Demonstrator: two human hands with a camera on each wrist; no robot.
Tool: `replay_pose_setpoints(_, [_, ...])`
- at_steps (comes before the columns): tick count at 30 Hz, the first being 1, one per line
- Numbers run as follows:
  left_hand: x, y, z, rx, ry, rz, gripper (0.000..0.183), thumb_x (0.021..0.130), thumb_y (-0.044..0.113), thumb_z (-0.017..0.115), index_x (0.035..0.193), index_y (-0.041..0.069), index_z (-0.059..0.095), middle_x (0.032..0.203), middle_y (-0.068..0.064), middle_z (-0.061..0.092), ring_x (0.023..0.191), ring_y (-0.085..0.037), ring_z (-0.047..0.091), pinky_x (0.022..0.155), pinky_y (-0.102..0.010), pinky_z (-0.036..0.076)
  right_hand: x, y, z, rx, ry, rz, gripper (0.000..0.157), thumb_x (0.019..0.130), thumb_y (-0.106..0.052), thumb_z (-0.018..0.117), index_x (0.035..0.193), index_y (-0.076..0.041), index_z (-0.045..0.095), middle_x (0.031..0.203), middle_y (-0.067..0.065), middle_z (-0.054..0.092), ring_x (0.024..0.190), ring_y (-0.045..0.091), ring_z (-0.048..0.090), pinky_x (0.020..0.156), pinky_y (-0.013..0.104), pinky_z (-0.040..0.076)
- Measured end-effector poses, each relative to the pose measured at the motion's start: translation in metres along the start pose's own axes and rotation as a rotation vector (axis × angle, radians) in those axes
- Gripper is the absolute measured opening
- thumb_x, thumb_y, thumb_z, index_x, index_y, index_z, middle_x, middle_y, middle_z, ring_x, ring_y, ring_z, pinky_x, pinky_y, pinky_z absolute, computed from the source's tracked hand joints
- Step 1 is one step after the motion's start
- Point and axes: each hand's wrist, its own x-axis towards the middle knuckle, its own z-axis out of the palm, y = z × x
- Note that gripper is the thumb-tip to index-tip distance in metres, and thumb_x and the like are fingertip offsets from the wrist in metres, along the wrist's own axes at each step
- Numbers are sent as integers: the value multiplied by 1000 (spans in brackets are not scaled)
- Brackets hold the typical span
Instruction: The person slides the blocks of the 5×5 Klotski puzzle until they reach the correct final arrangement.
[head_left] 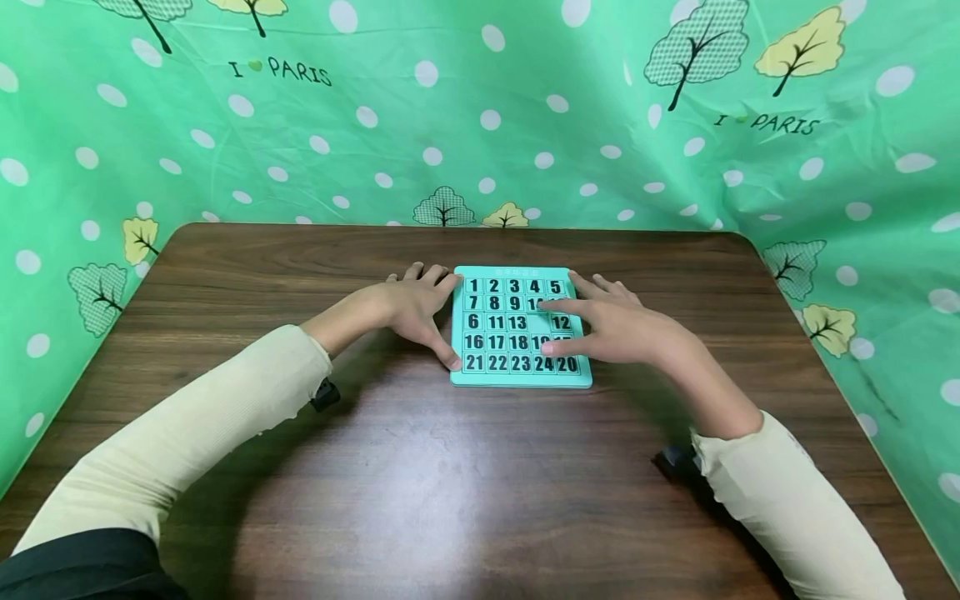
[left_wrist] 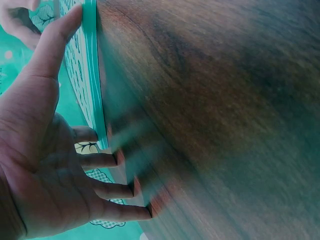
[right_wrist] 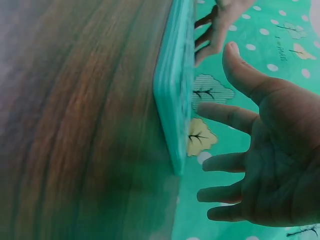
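A teal number slide puzzle [head_left: 495,385] lies flat on the table, its black-numbered tiles in rows within a raised frame. In the third row, a blank slot shows between 13 and 12. At the puzzle's left edge, my left hand [head_left: 416,307] rests with fingers spread, thumb at the near corner and index finger at the far corner. My right hand [head_left: 626,327] reaches over the right side with extended fingers, covering some tiles in the right columns. In the right wrist view, that hand's fingers [right_wrist: 225,162] are spread and nothing lies between them.
The brown wooden table [head_left: 360,500] extends around the puzzle. Behind it and along both sides hangs a green polka-dot cloth [head_left: 465,92] printed with trees. Black straps show beneath both cream sleeves [head_left: 217,408].
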Motion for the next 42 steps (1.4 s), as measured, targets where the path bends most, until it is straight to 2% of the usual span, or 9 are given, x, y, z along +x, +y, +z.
replay_pose_setpoints(3, [1,0,-1,1,-4,1,155,73,88,88,183,20,4,191,-14,5,175,-56,0,135,-83,14,8,-2,0,-7,-31,23,88,103,-72,70,176,-31,44,189,28,5,171,66,4,134,85,5])
replay_pose_setpoints(6, [1,0,-1,-3,-4,7,154,73,87,89,183,19,5,190,-15,6,175,-56,0,134,-83,14,12,-3,1,-13,-57,47,89,103,-72,69,177,-31,41,189,27,3,171,65,2,134,84,4])
replay_pose_setpoints(17, [-2,0,-2,2,-11,-2,154,74,88,88,183,19,3,191,-15,3,175,-56,0,135,-83,13,-4,-12,2,4,-76,19,83,102,-72,72,170,-29,54,188,27,16,171,65,7,134,84,8])
replay_pose_setpoints(21, [-2,0,-3,8,-10,-3,155,74,88,88,183,18,3,191,-16,4,175,-55,1,134,-83,14,-5,-15,2,-1,-58,10,81,101,-72,73,167,-28,59,188,25,19,171,64,8,135,83,7])
replay_pose_setpoints(26, [-1,1,-2,13,-8,3,155,74,89,87,183,18,4,191,-16,5,175,-55,2,134,-84,14,4,-15,1,1,-22,7,81,102,-71,72,169,-28,56,189,25,13,173,62,5,136,82,6])
replay_pose_setpoints(34, [0,0,0,14,-5,2,155,74,89,87,183,19,4,191,-16,5,175,-55,2,134,-84,14,23,-18,5,8,-39,-6,86,102,-71,72,174,-33,46,191,23,-1,174,59,-3,137,81,2])
replay_pose_setpoints(42, [0,0,-1,17,-12,-1,155,74,90,86,184,19,2,191,-15,3,175,-55,-1,135,-83,13,25,-15,6,-8,-57,23,86,101,-75,70,174,-37,45,191,23,-4,174,60,-4,137,80,0])
